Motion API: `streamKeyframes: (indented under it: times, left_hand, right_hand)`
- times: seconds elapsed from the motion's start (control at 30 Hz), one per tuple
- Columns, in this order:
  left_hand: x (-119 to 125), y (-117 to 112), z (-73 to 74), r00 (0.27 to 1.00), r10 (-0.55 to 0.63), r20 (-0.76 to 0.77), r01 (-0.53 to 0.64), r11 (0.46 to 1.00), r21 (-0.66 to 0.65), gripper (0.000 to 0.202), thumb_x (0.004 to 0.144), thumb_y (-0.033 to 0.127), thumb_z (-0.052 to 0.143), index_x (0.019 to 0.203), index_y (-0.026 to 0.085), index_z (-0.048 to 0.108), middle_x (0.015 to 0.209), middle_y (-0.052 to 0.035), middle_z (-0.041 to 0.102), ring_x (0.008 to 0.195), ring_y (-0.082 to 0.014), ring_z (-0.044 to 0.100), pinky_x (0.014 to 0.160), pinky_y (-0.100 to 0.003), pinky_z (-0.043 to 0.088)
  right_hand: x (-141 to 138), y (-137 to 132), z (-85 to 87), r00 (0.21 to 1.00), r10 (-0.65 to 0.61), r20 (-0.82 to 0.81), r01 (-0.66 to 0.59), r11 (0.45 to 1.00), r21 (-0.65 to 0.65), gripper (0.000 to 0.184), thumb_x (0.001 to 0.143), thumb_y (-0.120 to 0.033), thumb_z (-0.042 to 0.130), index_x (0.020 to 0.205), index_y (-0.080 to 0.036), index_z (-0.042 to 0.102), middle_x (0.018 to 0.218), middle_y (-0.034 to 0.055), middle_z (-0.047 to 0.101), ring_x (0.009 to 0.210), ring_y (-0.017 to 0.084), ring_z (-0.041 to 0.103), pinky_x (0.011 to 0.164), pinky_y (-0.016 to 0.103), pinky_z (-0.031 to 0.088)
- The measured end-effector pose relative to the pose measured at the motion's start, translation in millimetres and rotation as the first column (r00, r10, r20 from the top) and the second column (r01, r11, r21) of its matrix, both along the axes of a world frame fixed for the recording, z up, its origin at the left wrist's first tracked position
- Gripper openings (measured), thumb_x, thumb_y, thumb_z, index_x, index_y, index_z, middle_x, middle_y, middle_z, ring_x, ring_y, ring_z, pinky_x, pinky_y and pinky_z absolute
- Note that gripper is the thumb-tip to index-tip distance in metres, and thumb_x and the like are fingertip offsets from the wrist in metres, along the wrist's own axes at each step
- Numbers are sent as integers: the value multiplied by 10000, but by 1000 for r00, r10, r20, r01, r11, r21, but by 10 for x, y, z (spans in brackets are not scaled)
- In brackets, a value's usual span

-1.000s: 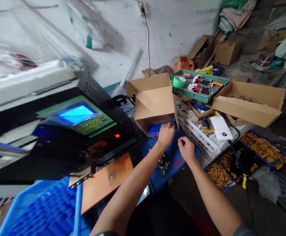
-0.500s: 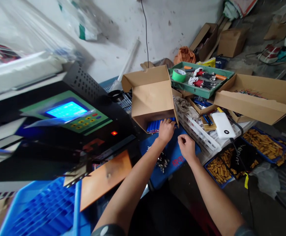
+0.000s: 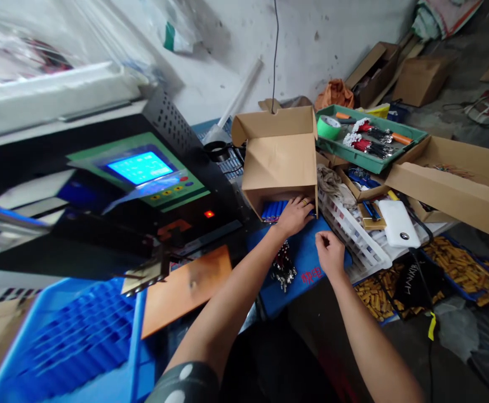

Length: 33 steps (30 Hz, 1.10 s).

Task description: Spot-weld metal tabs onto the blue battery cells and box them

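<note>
Left hand: fingers spread over 3 o'clock end of row of blue cylinders, cannot tell if grasping | cylinders: inside open carton, 12 o'clock from body | right hand: loosely clenched over blue mat, interior hidden | wire bundle: on mat, 8 o'clock from right hand
</note>
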<state>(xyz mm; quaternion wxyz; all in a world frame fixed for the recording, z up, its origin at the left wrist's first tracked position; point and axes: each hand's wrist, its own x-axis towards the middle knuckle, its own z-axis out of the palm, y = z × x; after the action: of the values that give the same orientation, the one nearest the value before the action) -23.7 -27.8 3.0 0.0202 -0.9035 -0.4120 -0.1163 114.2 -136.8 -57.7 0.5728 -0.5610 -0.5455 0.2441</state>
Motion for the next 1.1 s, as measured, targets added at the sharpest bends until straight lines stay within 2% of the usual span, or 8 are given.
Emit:
streamKeyframes:
  times: [0.2, 0.47, 0.6, 0.8, 0.87, 0.97, 1.03, 1.1]
  left_hand:
    - [-4, 47, -26, 994, 80, 71, -74, 994, -79, 336, 891, 343, 615, 1203, 219, 605, 1291, -84, 608, 1163, -278, 521, 994, -427, 390]
    - [0, 28, -46, 991, 73, 116, -62, 993, -98, 409, 835, 292, 665, 1227, 205, 587, 1322, -96, 578, 1215, -298, 480, 1028, -447, 371]
    - [-5, 1, -125, 969, 71, 237, -54, 996, -75, 441, 800, 244, 688, 1226, 179, 594, 1320, -109, 576, 1265, -292, 449, 1069, -445, 367]
    - [12, -77, -261, 923, 80, 377, -81, 997, -13, 305, 779, 233, 713, 1075, 173, 671, 1287, -120, 581, 1296, -297, 426, 1102, -464, 358]
    - [14, -134, -219, 919, 77, 387, -79, 997, -12, 285, 785, 196, 696, 1069, 178, 672, 1280, -119, 585, 1294, -292, 437, 1102, -470, 363]
    - [-81, -330, -31, 896, 93, 434, -94, 995, -20, 246, 807, 172, 671, 1053, 181, 675, 1228, -114, 616, 1241, -273, 497, 1077, -463, 398]
    - [-242, -582, 139, 850, 106, 516, -110, 994, -23, 223, 836, 206, 658, 1057, 180, 670, 1180, -107, 645, 1182, -255, 548, 1045, -446, 433]
    - [-478, -957, 294, 765, 135, 629, -150, 988, -30, 223, 883, 261, 620, 1088, 180, 655, 1149, -99, 668, 1140, -234, 585, 1012, -420, 465]
  right_hand:
    - [0, 6, 15, 1000, 2, 2, -2, 1000, -7, 214, 885, -356, 550, 834, -179, 661, 750, 42, 677, 668, 179, 610, 695, 300, 489]
    - [2, 19, 0, 1000, -6, 7, 6, 1000, -21, 222, 876, -363, 553, 838, -175, 665, 756, 42, 675, 679, 179, 605, 700, 298, 485]
    - [-1, 30, -21, 1000, -4, 14, 4, 1000, -26, 226, 869, -370, 553, 841, -175, 664, 757, 43, 673, 681, 182, 605, 704, 303, 483]
    - [-6, 43, -18, 999, -14, 50, 15, 1000, -9, 253, 863, -389, 543, 832, -171, 666, 754, 51, 680, 674, 185, 608, 709, 305, 484]
    - [5, 45, -7, 998, -11, 60, 11, 1000, 0, 263, 859, -395, 537, 830, -169, 668, 749, 54, 682, 671, 186, 606, 699, 302, 485]
    - [20, 52, 16, 996, -27, 80, 26, 1000, 4, 276, 845, -405, 533, 818, -167, 670, 738, 58, 682, 675, 193, 606, 689, 303, 486]
    - [21, 64, 23, 995, -36, 96, 36, 999, 3, 283, 841, -410, 527, 808, -166, 667, 741, 64, 685, 684, 198, 610, 696, 307, 487]
    - [18, 81, 17, 993, -31, 112, 32, 999, -5, 290, 840, -413, 520, 806, -165, 665, 754, 69, 691, 697, 203, 617, 709, 312, 487]
